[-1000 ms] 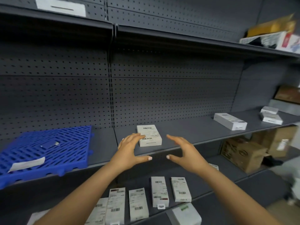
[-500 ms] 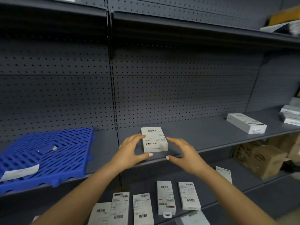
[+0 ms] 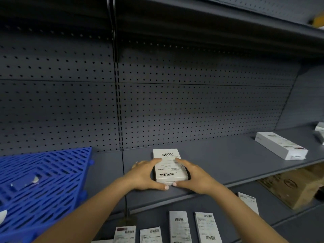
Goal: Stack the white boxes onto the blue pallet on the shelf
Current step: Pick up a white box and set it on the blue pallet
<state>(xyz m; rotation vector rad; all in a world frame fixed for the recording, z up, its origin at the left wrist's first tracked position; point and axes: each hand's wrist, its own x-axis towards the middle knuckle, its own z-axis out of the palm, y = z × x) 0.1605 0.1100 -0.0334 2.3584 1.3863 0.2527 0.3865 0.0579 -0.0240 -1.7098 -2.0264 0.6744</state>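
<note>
Left grip [image 3: 143,175] and right grip [image 3: 195,176] are clasping the box [image 3: 167,166], thumbs bracing its near end, likely for lifting to the pallet [image 3: 43,181].

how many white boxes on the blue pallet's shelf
3: centre box between left hand and right hand, second box to its right, third box cut off at the right edge; more may be hidden.

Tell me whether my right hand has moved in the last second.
Yes. The right hand went forward past the front edge of the shelf and inward, and now grips the right side of the white box.
</note>
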